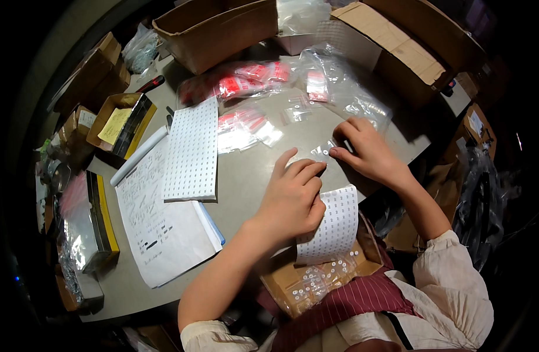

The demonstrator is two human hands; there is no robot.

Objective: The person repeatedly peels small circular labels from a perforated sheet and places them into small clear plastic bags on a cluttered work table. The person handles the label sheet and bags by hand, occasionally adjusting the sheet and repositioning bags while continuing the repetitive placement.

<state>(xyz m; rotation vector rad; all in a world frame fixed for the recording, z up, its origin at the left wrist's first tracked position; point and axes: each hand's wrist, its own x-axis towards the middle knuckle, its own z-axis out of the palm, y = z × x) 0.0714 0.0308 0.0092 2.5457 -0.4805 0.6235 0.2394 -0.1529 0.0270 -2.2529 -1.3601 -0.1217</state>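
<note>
My left hand (296,196) is over the table's near edge, fingers curled at the side of a curved white sheet of small labels (335,227), with one finger raised. The exact grip is hidden under the hand. Beyond its fingertips, a small clear zip bag (323,151) with a round white spot lies on the table. My right hand (363,149) pinches the right edge of that bag between thumb and forefinger. Below the sheet, at my lap, an open cardboard box (372,258) holds several small clear bags with round white spots.
Red-marked clear bags (240,126) and larger plastic packs (246,82) lie farther back. To the left are another label sheet (193,155) and a handwritten pad (158,246). Cardboard boxes (217,32) line the far side. A small clear bag (296,111) lies mid-table.
</note>
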